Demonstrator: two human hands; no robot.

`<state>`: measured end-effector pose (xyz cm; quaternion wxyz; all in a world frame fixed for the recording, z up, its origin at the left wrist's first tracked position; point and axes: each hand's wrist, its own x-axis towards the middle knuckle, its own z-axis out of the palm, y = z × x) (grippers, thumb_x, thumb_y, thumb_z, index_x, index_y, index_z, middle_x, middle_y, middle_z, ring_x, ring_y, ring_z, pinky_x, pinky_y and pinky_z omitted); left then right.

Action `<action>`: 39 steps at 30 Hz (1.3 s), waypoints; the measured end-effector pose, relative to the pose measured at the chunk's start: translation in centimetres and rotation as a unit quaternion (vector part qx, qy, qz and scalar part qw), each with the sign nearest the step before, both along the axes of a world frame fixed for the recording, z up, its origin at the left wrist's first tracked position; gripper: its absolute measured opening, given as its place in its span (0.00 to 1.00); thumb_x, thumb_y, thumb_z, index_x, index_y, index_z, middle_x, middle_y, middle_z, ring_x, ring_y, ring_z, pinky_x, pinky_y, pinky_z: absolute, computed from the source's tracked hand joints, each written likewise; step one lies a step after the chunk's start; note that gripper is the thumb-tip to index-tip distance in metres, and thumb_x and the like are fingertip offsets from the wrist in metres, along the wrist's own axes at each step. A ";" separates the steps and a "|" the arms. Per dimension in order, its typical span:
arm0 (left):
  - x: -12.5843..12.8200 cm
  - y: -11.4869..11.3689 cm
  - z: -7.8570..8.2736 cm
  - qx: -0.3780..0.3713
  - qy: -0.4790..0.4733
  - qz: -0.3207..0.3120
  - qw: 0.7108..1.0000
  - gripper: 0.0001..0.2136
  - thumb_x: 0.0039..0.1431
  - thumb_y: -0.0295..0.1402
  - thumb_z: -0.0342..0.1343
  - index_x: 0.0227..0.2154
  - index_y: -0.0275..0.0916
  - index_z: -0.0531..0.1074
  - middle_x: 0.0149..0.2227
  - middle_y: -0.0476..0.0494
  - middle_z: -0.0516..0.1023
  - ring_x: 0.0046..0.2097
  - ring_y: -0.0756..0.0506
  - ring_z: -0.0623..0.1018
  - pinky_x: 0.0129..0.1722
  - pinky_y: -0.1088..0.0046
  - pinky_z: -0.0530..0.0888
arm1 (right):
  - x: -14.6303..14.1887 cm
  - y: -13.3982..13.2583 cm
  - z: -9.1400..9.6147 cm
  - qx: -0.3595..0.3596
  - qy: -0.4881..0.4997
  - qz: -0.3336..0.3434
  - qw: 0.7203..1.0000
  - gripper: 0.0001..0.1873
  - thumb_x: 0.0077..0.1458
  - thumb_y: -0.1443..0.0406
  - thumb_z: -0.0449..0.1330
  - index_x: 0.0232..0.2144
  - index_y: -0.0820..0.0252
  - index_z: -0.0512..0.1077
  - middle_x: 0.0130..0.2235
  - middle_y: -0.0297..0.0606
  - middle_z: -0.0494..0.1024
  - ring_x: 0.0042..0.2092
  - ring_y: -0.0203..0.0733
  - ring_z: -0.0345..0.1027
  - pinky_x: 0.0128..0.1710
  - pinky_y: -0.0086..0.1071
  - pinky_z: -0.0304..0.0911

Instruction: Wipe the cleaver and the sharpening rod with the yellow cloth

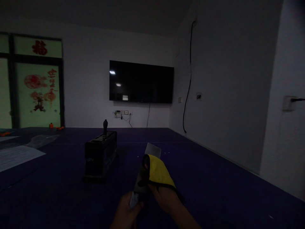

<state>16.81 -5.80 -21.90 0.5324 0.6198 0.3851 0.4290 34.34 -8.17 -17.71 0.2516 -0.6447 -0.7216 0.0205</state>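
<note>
My left hand point(125, 210) is closed around the lower end of a flat, broad-bladed kitchen knife point(153, 150). The blade slants up and away from me, its squared grey end showing past the cloth. In my right hand point(165, 197) is a yellow cloth point(160, 172) with a dark border, folded over the middle of the blade. My right fingers are mostly hidden under it. To the left of both hands stands a black knife block point(101, 156) with one dark handle point(105, 126) sticking up from its top.
The dark blue table point(202, 190) spreads around the hands. Printed paper point(19, 156) and clear plastic point(43, 140) lie at the left, with small orange objects point(59, 128) farther back. A wall runs along the right edge, and a television point(141, 82) hangs ahead.
</note>
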 end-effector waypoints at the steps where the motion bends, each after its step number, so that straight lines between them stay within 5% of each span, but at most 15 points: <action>1: 0.0 -0.1 0.1 -0.005 -0.005 -0.002 1.000 0.22 0.40 0.48 0.63 0.33 0.35 0.73 0.20 0.52 0.69 0.18 0.52 0.66 0.15 0.79 0.63 | 0.0 0.0 0.1 -0.001 0.002 -0.014 1.000 0.32 0.60 0.45 0.38 0.50 0.54 0.70 0.50 0.42 0.74 0.58 0.50 0.59 0.59 0.45 0.52; 6: 0.4 -0.2 0.2 -0.010 -0.041 0.011 0.999 0.24 0.39 0.52 0.61 0.33 0.36 0.70 0.14 0.58 0.63 0.11 0.55 0.59 0.10 0.80 0.58 | 0.2 0.1 0.4 -0.018 0.014 -0.035 0.999 0.37 0.59 0.44 0.36 0.53 0.60 0.68 0.52 0.46 0.72 0.57 0.51 0.60 0.59 0.46 0.51; 15: 0.5 0.3 0.1 -0.066 -0.090 0.039 0.993 0.24 0.38 0.55 0.60 0.29 0.40 0.63 0.09 0.61 0.59 0.09 0.54 0.60 0.09 0.82 0.58 | 0.1 0.1 -0.2 0.016 0.002 0.011 1.000 0.34 0.59 0.44 0.37 0.53 0.55 0.68 0.52 0.42 0.73 0.59 0.49 0.58 0.59 0.45 0.51; 28: 0.7 1.0 -0.8 -0.046 -0.048 0.003 0.998 0.26 0.37 0.55 0.59 0.32 0.37 0.67 0.11 0.56 0.64 0.09 0.53 0.60 0.08 0.80 0.57 | -0.3 -0.5 0.1 0.014 -0.033 0.111 0.993 0.29 0.60 0.47 0.43 0.58 0.51 0.61 0.60 0.37 0.62 0.63 0.48 0.48 0.62 0.44 0.46; 34: 0.6 0.9 -0.8 0.000 -0.003 0.020 1.000 0.18 0.39 0.46 0.62 0.28 0.35 0.71 0.19 0.51 0.69 0.17 0.53 0.66 0.14 0.80 0.60 | 0.2 -0.1 0.0 0.047 -0.027 0.084 0.995 0.30 0.60 0.47 0.43 0.60 0.51 0.58 0.60 0.36 0.63 0.63 0.47 0.48 0.62 0.43 0.44; 39: 0.1 0.5 0.1 0.035 0.022 0.017 0.999 0.12 0.39 0.40 0.63 0.23 0.37 0.71 0.23 0.48 0.72 0.29 0.48 0.72 0.26 0.78 0.68 | 1.2 0.4 -0.1 0.017 -0.017 0.003 1.000 0.32 0.59 0.45 0.39 0.54 0.53 0.66 0.53 0.41 0.72 0.60 0.49 0.55 0.60 0.45 0.51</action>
